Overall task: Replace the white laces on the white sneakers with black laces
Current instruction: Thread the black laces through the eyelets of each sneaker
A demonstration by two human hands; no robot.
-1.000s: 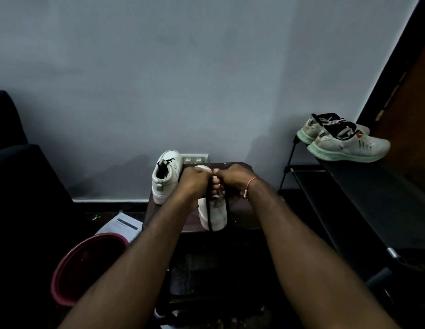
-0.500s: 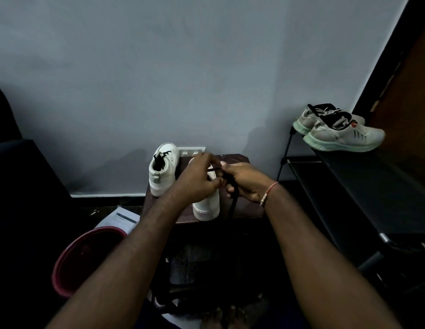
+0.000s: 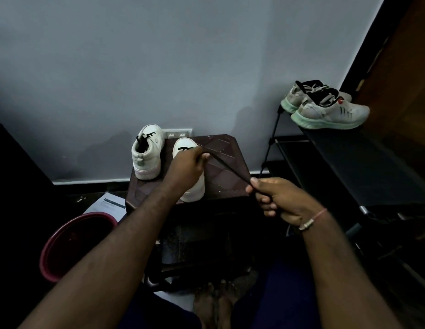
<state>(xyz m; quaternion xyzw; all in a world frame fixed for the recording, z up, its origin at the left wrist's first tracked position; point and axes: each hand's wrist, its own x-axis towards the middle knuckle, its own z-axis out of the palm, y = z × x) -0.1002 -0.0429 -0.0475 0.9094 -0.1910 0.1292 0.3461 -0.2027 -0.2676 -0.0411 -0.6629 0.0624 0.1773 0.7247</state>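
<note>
Two white sneakers stand on a dark brown stool (image 3: 227, 148). The left sneaker (image 3: 147, 154) shows its heel, with black lace across its top. On the right sneaker (image 3: 186, 148) my left hand (image 3: 186, 166) rests over the lacing area and pinches a black lace (image 3: 227, 166). The lace runs taut down and to the right into my right hand (image 3: 279, 199), which grips its other end in front of the stool's right corner. Most of the right sneaker's upper is hidden by my left hand.
A black shoe rack (image 3: 363, 167) on the right carries a pair of white running shoes (image 3: 325, 108). A maroon bucket (image 3: 71, 243) and a sheet of paper (image 3: 107, 205) lie on the floor at left. A wall socket (image 3: 178, 133) sits behind the stool.
My right hand has pulled away from the sneaker, down and to the right, drawing the black lace out taut. My left hand stays on the right sneaker.
</note>
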